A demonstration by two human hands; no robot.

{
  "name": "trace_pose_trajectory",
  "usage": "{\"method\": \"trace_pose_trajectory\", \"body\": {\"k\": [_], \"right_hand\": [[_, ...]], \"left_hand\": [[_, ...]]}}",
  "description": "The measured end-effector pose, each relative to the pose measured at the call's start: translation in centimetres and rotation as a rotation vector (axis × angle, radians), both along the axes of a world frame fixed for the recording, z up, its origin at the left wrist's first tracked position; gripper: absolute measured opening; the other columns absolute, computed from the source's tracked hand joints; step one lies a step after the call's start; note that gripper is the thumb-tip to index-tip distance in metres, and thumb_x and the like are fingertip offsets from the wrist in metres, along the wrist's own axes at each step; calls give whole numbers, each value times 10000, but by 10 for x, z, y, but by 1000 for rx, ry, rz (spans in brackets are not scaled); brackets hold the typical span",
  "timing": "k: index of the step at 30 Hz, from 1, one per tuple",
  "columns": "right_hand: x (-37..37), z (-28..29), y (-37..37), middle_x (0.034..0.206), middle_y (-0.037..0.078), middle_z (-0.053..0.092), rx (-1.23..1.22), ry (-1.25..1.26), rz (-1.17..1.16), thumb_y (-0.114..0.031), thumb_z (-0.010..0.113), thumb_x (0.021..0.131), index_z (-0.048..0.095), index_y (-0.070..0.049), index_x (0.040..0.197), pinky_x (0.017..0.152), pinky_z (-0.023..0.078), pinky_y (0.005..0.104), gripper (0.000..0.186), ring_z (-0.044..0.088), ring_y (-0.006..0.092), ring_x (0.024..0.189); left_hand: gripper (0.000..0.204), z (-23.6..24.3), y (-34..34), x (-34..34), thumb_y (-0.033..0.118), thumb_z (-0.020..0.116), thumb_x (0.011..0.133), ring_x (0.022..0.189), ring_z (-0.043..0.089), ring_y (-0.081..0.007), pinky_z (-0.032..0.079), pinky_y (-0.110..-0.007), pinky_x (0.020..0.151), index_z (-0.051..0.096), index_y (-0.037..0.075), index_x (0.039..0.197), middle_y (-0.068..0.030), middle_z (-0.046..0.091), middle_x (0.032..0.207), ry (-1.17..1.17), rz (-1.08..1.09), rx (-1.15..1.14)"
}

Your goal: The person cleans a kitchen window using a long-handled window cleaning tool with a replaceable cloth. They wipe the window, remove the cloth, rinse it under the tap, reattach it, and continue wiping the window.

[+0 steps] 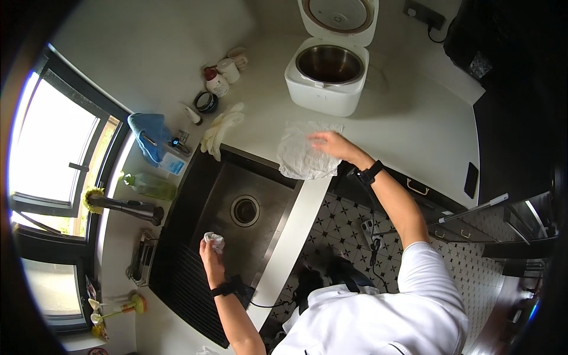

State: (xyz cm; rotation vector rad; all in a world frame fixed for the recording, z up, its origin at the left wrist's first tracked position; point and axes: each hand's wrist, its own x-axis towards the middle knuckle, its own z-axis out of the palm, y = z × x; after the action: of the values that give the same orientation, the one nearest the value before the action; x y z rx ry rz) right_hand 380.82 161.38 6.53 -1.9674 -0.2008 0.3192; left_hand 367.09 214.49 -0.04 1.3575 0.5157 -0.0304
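Observation:
My right hand [328, 145] rests on a thin, wrinkled white cloth or paper towel [299, 161] spread on the counter at the sink's back right corner, with its fingers slightly bent and apart. My left hand [210, 257] holds a crumpled white wad [214, 239] over the left part of the dark sink [225, 183], near its ridged drainboard [183, 284]. Behind the white cloth stands a white rice cooker [325, 97], lid raised, its metal pot uncovered.
Pale rubber gloves [222, 130], bottles and cups [216, 83] line the back left. A blue cloth [148, 136], green bottle [148, 184], tap [130, 207] and rack [142, 257] stand by the window. A black phone [471, 180] lies at the right.

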Motion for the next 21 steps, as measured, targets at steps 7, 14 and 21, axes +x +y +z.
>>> {"method": "trace_pose_trajectory", "body": {"k": [7, 14, 21], "right_hand": [[-19, -46, 5, 1436, 280, 443, 1452, 531, -348, -334, 316, 1070, 392, 47, 1367, 1107, 386, 578, 489, 457, 460, 1316], [-20, -47, 11, 1446, 240, 452, 1346, 472, -355, -256, 427, 1043, 413, 31, 1369, 1080, 411, 527, 434, 512, 414, 1267], [-38, -29, 29, 1567, 100, 341, -781, -827, -88, -408, 527, 980, 438, -166, 1468, 1163, 197, 607, 552, 269, 380, 1446]], "left_hand": [[237, 18, -26, 4, 211, 563, 929, 885, 670, -178, 492, -257, 650, 603, 94, 1131, -33, 669, 982, 38, -25, 46], [240, 40, -46, 2, 196, 556, 950, 868, 676, -152, 505, -244, 636, 591, 112, 1172, -19, 677, 1028, -8, -31, -111], [364, 45, -45, 0, 220, 618, 964, 939, 672, -136, 555, -288, 768, 568, 120, 1311, -9, 680, 1145, -29, 43, 50]]}}
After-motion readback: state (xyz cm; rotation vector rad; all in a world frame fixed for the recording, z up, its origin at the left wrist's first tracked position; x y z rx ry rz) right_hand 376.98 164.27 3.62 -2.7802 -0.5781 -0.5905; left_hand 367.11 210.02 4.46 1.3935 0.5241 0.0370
